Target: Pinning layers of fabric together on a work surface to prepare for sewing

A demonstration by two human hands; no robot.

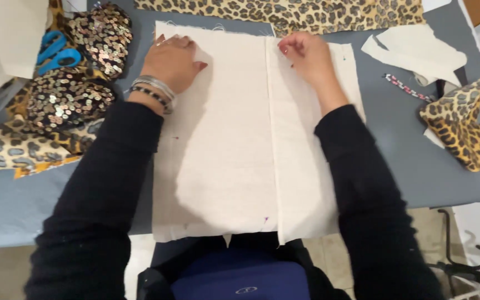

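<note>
A long piece of cream cloth lies flat on the grey table, with a folded seam running down its middle. My left hand rests flat on the cloth's far left part, fingers spread, bracelets at the wrist. My right hand is at the far end of the seam, fingers pinched together on the cloth, perhaps on a pin; the thing itself is too small to tell. A small purple pin head shows in the seam near the front edge.
Leopard-print fabric lies along the far edge, more leopard pieces at right. Sequinned fabric and blue-handled scissors sit at left. Cream scraps and a beaded strip lie at right. A metal stand is on the floor.
</note>
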